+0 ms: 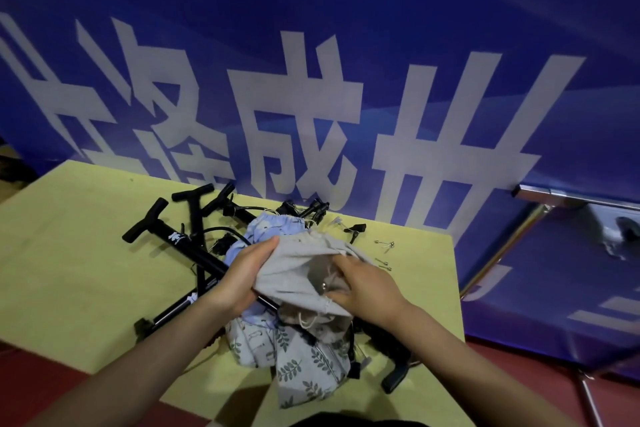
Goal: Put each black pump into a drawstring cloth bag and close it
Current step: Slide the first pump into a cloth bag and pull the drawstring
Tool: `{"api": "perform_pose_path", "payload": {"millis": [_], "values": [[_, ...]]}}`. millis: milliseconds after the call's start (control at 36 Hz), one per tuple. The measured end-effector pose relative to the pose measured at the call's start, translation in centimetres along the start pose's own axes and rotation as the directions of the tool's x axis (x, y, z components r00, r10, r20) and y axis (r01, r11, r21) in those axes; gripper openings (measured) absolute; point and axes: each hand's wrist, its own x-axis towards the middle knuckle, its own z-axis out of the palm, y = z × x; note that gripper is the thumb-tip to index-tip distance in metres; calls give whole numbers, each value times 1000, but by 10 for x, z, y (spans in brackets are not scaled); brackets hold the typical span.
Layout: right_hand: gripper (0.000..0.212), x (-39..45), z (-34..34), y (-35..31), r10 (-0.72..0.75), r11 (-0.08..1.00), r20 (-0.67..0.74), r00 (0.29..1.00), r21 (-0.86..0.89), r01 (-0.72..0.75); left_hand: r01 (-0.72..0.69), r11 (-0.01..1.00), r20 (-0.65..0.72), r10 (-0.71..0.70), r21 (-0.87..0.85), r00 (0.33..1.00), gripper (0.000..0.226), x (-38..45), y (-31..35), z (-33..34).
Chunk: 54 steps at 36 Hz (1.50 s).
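Fingers (pixel 266 246) of both hands pinch grey bag (pixel 298 274).

Two bare forearms reach in from the lower edge, uncovered to the wrists, with no sleeves showing. The left hand (pixel 242 274) and right hand (pixel 363 283) wear no gloves, rings or watch.

Blue banner (pixel 346 28) with large white characters behind yellow-green desk (pixel 69 253). Dark red floor (pixel 519 385). Metal frame (pixel 498 250) at right, another blue panel (pixel 554 288) beyond. Dim light.
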Motion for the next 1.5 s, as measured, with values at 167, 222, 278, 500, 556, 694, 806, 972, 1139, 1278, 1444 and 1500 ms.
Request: {"api": "perform_pose_path", "payload": {"millis": [167, 222, 278, 500, 556, 694, 806, 972, 1139, 1278, 1444, 1500], "values": [[53, 2, -5, 13, -16, 997, -4, 1000, -73, 16, -6, 994, -14, 8, 106, 1000, 33, 2, -1, -7], [64, 1, -4, 19, -85, 991, -9, 996, -102, 84, -1, 993, -25, 5, 120, 1000, 33, 3, -2, -9], [60, -1, -5, 23, -130, 989, -21, 991, -75, 129, -9, 994, -40, 13, 112, 999, 32, 3, 0, -12], [36, 5, -16, 1, -128, 949, 5, 992, 290, 121, -161, 985, -164, 169, 62, 972, 26, 11, 39, -16], [20, 20, -16, -14, -123, 899, -53, 991, 417, 134, -191, 982, -224, 184, -9, 957, 26, 15, 58, -19], [14, 52, -24, -50, 71, 614, -154, 986, 785, 78, -229, 948, -307, 156, -219, 939, 32, 16, 92, -31], [15, 76, -8, -58, 239, 452, -152, 959, 892, 29, -230, 929, -307, 138, -289, 942, 42, 13, 103, -52], [21, 98, 61, -45, 316, 573, 82, 945, 778, -259, -284, 947, -405, 202, -153, 892, 57, 1, 121, -67], [11, 99, 122, -51, 204, 816, 366, 908, 449, -364, -271, 962, -442, 238, -12, 865, 44, 0, 112, -96], [22, 94, 144, -68, 112, 959, 400, 910, 195, -204, -211, 977, -483, 204, 41, 851, 35, -2, 93, -125], [20, 107, 146, -70, 108, 969, 553, 826, 126, -212, -174, 982, -535, 183, 69, 825, 22, 0, 93, -146], [25, 112, 139, -70, 113, 940, 530, 840, 217, -263, -144, 984, -560, 179, 106, 809, 26, 2, 96, -152]]}}
